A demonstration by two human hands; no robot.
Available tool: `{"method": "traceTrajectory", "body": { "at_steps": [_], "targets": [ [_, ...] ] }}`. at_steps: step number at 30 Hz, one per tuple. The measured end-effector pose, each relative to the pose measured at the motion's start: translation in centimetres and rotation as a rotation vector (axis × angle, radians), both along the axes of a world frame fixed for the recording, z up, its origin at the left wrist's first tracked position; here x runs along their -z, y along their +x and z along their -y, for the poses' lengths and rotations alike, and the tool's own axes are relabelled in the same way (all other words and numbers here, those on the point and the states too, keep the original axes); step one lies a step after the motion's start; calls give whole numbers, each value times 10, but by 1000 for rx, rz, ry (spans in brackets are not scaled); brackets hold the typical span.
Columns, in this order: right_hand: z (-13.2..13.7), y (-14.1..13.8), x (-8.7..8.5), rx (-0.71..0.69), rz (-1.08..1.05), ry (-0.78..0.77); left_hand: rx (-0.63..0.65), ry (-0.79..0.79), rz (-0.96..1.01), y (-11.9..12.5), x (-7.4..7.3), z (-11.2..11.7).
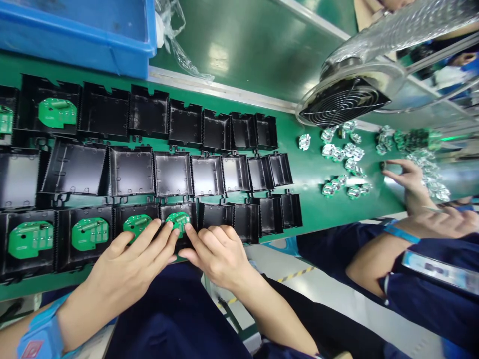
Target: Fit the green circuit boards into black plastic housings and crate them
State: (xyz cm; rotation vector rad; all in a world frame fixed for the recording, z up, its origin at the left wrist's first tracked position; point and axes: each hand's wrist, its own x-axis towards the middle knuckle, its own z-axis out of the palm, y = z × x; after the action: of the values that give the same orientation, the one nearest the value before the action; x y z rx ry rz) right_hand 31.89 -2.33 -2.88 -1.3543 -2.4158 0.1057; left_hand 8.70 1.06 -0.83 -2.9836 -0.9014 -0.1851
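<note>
A green circuit board (178, 223) lies in a black plastic box (186, 243) of the front row. At its left edge are the fingertips of my left hand (136, 257), fingers long and close together. My right hand (219, 254) has its index fingertip at the board's right edge, the thumb low by the box's near wall and the other fingers curled. Between them the two hands grip the board. Left of it, another circuit board (135, 227) is partly covered by my left hand. Further left, a third board (90, 234) lies in its own box.
Three rows of black boxes (130, 172) span the green bench. A blue bin (78, 42) stands at back left. A fan (342, 102) on a foil duct overhangs the bench. Loose boards (352, 149) lie at right, near a co-worker's hand (407, 177) holding a small part.
</note>
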Motion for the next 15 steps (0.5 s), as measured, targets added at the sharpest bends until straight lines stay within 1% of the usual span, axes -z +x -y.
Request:
{"method": "traceTrajectory", "body": {
  "at_steps": [7,12,15],
  "targets": [
    [-2,-1,-3,0,9,-14,-10,-44,2,0,-1,-1],
    [-5,-2,-2,5,12,-13,38,-5,-4,-4,6,-6],
    [-6,-7,1,37,4,35,65,-1,36,-8,10,-11]
  ]
}}
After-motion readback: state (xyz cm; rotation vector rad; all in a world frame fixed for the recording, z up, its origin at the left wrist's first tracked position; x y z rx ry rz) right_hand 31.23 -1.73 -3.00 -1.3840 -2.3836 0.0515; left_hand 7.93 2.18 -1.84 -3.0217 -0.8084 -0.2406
